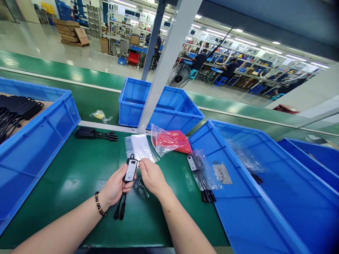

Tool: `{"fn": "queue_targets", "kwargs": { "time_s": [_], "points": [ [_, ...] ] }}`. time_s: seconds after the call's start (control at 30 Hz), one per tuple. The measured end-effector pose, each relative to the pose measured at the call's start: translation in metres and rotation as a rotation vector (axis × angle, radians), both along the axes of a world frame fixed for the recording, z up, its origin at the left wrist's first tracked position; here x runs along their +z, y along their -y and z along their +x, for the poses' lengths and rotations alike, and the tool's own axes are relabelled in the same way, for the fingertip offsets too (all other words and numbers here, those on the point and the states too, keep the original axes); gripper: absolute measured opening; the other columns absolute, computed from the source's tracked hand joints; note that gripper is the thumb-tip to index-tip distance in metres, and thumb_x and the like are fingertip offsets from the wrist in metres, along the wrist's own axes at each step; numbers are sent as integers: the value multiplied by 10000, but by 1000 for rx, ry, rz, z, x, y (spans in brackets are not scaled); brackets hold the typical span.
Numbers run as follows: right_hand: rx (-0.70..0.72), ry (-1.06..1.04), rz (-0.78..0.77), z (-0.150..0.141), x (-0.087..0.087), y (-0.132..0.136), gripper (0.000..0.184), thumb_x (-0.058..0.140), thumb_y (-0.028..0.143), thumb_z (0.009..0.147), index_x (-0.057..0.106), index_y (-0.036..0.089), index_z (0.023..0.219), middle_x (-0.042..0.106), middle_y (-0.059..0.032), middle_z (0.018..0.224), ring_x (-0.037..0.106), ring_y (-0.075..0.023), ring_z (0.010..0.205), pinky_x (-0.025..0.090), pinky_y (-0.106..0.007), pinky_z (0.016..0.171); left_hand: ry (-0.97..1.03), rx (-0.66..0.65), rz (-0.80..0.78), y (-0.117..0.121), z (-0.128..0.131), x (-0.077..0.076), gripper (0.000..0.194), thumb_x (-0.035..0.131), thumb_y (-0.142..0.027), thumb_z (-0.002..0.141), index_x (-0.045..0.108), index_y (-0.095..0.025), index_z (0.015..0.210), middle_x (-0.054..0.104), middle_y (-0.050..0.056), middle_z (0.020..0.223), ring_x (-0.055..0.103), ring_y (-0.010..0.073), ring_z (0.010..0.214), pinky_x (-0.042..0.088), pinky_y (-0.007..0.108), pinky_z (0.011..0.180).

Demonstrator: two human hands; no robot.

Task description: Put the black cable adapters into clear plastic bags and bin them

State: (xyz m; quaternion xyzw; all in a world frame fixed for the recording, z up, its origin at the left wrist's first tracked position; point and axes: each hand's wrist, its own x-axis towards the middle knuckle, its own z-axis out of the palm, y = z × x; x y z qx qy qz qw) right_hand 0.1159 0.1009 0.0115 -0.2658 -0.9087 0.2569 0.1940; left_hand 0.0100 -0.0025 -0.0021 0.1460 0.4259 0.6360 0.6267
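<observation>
My left hand (116,185) is closed around a small black controller box (130,170) with a white face, a dark window and a hanging loop on top. Two short black cables with connectors (120,211) dangle below it. Beside the box's upper right edge, my right hand (153,174) is pinched; whatever sits between its fingertips is too small to name. Just beneath my hands a crumpled clear plastic piece (141,188) lies on the green mat (69,197). Behind them are clear bags with a white sheet (140,146).
Blue bins stand left (39,141), at the back (161,114) and right (254,197). A bag of red pieces (174,141) lies near the metal post (165,67). Bagged controllers (202,171) rest against the right bin. More black cabled units (94,134) lie back left.
</observation>
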Motion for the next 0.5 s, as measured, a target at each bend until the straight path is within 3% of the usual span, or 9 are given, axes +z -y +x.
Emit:
{"fn": "queue_targets", "kwargs": {
  "time_s": [0.5],
  "points": [
    [-26,18,11,-1,-1,-1,330,288,314,901,414,187,624,425,24,567,393,-101,533,262,-225,529,-13,-10,5,1,2,0,316,390,-464,845,477,-167,907,485,16,724,299,25,418,166,180,407]
  ]
}}
